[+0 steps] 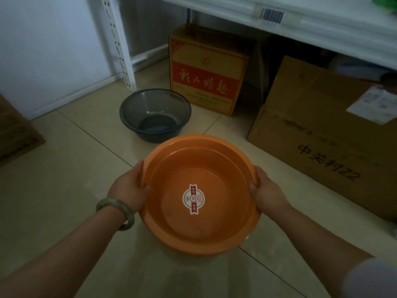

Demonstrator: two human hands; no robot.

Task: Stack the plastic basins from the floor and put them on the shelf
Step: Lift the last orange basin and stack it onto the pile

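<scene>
With the left hand and right hand gripping the orange basin by its rim, the far grey basin remains unstacked on the floor, the shelf unreached.

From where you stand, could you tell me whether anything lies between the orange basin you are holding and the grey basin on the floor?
Nothing visible does. The orange basin, held at its rim by the left hand and right hand, is just short of the grey basin, with only bare floor tile around them. The cardboard boxes stand behind and to the right.
</scene>
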